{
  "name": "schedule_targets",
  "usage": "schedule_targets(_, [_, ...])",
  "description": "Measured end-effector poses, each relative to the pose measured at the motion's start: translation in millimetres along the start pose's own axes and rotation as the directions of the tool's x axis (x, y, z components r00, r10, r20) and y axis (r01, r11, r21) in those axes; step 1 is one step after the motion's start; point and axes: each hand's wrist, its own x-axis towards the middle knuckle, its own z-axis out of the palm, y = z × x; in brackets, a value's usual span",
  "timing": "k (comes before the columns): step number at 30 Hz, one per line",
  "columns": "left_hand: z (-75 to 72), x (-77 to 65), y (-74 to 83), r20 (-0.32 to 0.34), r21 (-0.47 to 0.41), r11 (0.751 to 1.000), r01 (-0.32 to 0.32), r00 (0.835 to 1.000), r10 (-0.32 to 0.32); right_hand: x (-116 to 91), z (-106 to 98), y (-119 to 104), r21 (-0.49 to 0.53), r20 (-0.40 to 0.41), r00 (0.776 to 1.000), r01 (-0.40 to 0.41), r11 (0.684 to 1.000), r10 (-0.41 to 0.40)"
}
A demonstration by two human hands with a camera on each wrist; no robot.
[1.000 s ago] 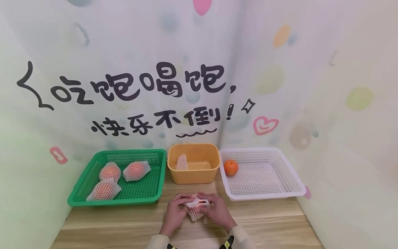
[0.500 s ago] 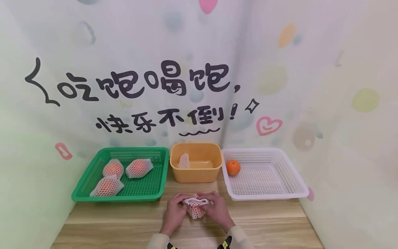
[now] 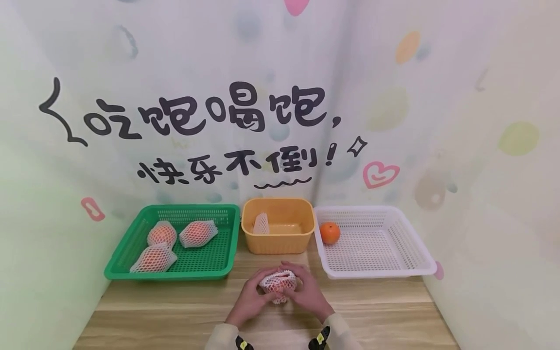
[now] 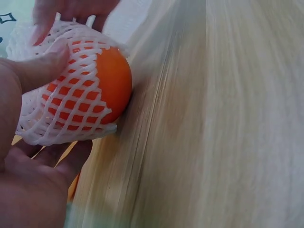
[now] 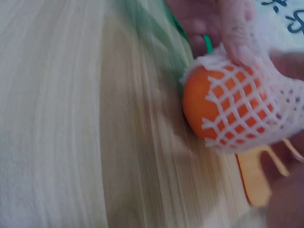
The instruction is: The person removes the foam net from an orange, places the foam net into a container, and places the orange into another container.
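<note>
An orange [image 4: 116, 80] in a white foam fruit net [image 4: 76, 102] sits low over the wooden table, between both hands. One end of the fruit sticks out bare from the net; the loose net bunches at the other end. My left hand [image 3: 250, 297] holds it from the left, thumb pressing the mesh and fingers curled round the far side. From the right, my right hand [image 3: 311, 294] grips the same bundle, its thumb close to the left one. Fingertips behind the fruit are partly hidden. The right wrist view shows the orange's bare end [image 5: 195, 99] near the tabletop.
At the back left, a green basket [image 3: 175, 276] holds three netted fruits [image 3: 154, 257]. A yellow bin [image 3: 277, 244] with an empty foam net [image 3: 261, 223] stands in the middle. To the right, a white basket [image 3: 376, 273] contains one bare orange [image 3: 330, 233]. A printed curtain hangs behind.
Both hands have shifted from pinching the net's upper rim to wrapping round the netted orange, thumbs now low on its near side. The head view has drifted slightly; baskets stay put.
</note>
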Motion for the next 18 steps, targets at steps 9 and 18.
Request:
schedule_targets(9, [2.0, 1.3, 1.0, -0.086, 0.002, 0.999, -0.035, 0.996, 0.035, -2.1, -6.3, 3.8, -0.021, 0.033, 0.999, -0.010, 1.000, 0.011])
schedule_targets(18, [6.3, -0.9, 8.5, -0.167, 0.065, 0.997, -0.034, 0.985, 0.044, -3.5, -2.1, -2.3, -0.044, -0.093, 0.995, 0.022, 0.999, -0.026])
